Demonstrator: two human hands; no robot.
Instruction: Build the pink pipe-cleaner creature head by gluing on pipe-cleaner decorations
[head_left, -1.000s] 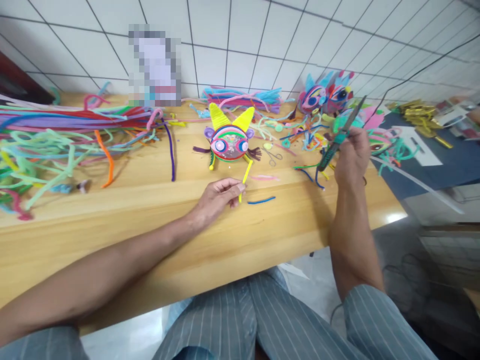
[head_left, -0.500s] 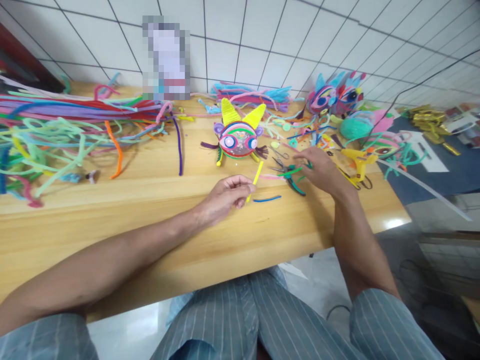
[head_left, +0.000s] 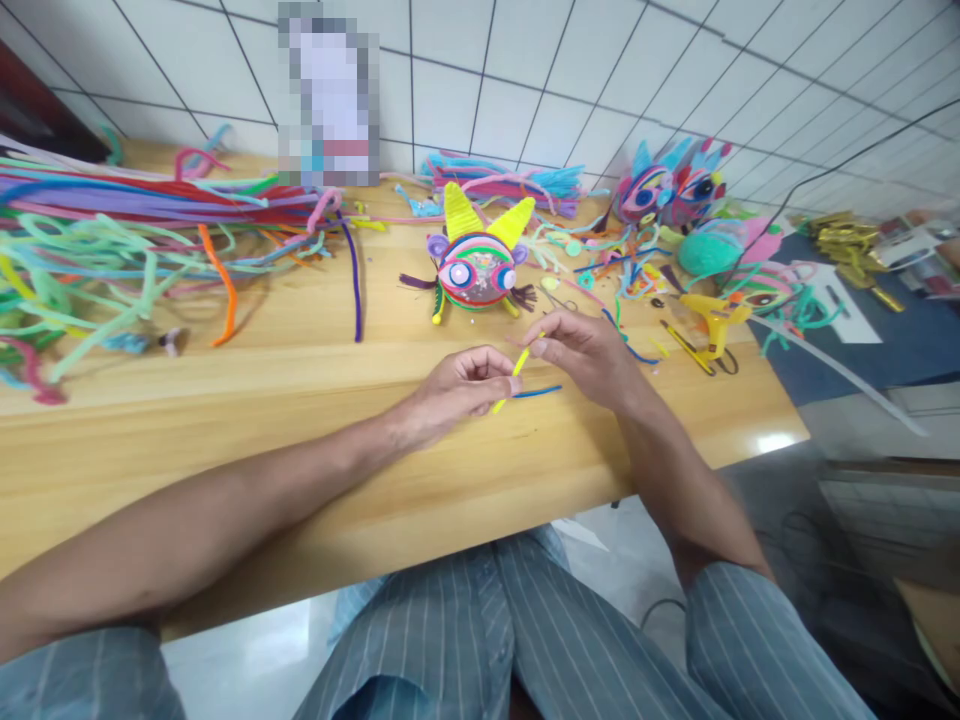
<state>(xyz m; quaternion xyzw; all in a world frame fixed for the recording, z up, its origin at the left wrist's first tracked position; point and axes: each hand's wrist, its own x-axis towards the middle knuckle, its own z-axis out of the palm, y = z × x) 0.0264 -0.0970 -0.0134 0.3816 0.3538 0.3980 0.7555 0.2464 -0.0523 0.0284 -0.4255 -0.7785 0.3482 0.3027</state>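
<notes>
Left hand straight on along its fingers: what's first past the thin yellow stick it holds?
Likely the bare right hand, at the upper end of the thin yellow stick. The thin blue strip lies near that line, apparently lower, on the wooden table; depth is unclear.

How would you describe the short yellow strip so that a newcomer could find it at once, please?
On the wooden table, find the figure with yellow horns. Just below it in view, the left hand holds the yellow strip, its upper end at the right hand. Unlike the blue strip lying close by, it is yellow and hand-held.
</notes>
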